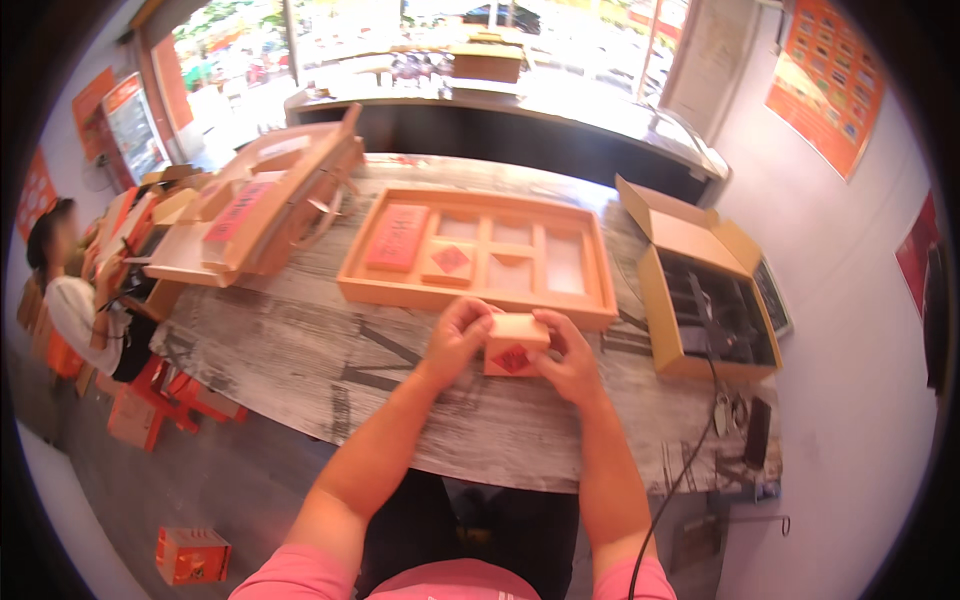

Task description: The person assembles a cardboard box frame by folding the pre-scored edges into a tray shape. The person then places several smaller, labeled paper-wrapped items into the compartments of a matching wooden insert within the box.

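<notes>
Between my two hands is a small tan cardboard box (517,352) with a red diamond label on its front. My left hand (462,335) has its fingers closed at the box's upper left edge. On the other side, my right hand (566,355) grips the right edge, its thumb against the front. Just beyond lies a shallow orange-tan tray (475,300) divided into compartments. A red printed box (397,238) fills its left compartment, and a similar small box with a red diamond (449,261) sits beside that one. Several other compartments show pale bottoms.
At the table's left stands a larger open carton (250,225) holding a red-labelled box. To the right, an open cardboard box (665,320) contains dark items; a black cable (690,450), scissors (728,412) and a dark object (757,435) are near it. A person (75,290) sits at far left.
</notes>
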Available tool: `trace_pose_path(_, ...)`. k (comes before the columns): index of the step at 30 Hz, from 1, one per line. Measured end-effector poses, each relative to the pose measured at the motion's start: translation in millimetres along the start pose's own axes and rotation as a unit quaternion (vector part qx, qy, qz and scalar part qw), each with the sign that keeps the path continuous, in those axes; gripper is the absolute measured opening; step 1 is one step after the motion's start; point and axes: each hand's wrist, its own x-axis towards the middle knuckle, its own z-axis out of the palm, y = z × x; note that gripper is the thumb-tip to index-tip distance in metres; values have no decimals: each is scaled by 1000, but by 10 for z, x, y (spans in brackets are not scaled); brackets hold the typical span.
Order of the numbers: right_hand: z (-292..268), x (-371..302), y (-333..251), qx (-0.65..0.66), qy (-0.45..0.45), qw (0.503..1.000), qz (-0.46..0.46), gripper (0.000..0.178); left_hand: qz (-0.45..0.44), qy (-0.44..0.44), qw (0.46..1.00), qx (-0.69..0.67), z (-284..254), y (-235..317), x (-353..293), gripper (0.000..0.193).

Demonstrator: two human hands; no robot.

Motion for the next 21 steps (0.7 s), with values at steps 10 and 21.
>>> trace_pose_path(10, -63, 39, -22, 350, 78, 925, 125, 42, 52, -119, 989, -65, 71, 146, -8, 53)
trace_pose_path(21, 24, 15, 17, 269, 53, 957, 89, 26, 29, 70, 997, 8, 34, 35, 24, 44)
